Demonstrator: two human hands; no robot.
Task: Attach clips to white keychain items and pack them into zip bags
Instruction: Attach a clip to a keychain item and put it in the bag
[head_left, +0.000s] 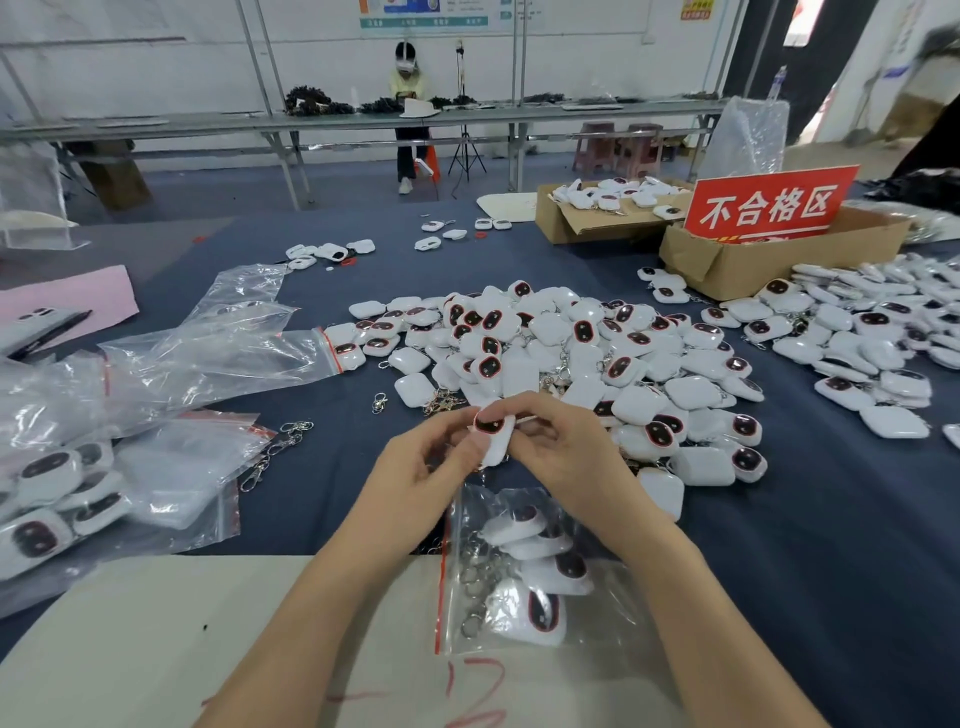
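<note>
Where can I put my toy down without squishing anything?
Bare blue cloth lies right of the right hand, below the keychain pile. The beige board left of the filled zip bag is bare. Crowded: the pile, the empty bags and loose clips at left, and around the held keychain.

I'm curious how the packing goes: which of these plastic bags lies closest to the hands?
The zip bag lying directly below both wrists, holding several white keychains; the other bags lie off to the left.

Two cardboard boxes (566, 223) and one red sign (769, 202) stand beyond the right hand (566, 452), and one zip bag (613, 597) just below it holds four white keychain items (543, 610).
</note>
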